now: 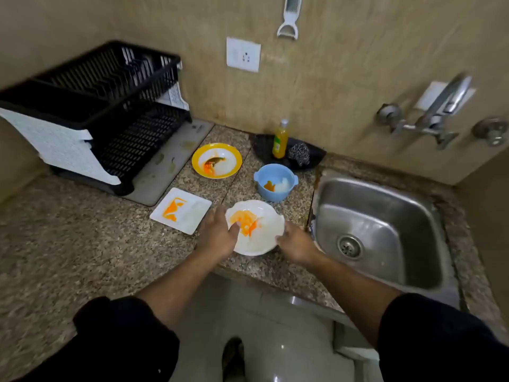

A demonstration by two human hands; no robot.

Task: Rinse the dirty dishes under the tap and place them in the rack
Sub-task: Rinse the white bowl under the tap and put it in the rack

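Observation:
A white bowl (pixel 261 235) smeared with orange sauce sits on the granite counter near its front edge. My left hand (pixel 217 234) grips its left rim with the thumb inside the bowl. My right hand (pixel 296 244) holds its right rim. Further back stand a white square plate (pixel 190 213), a yellow-rimmed plate (pixel 228 161) and a blue bowl (pixel 275 181), all stained orange. The black two-tier dish rack (pixel 110 106) stands at the back left. A steel sink (pixel 380 227) lies to the right, with the wall tap (pixel 438 111) above it.
A yellow soap bottle (pixel 280 139) and a steel scrubber (pixel 299 154) rest on a black tray behind the blue bowl. A grey mat (pixel 165 172) lies under the rack. A wall socket (pixel 243 54) and a hanging peeler (pixel 289 20) are on the back wall.

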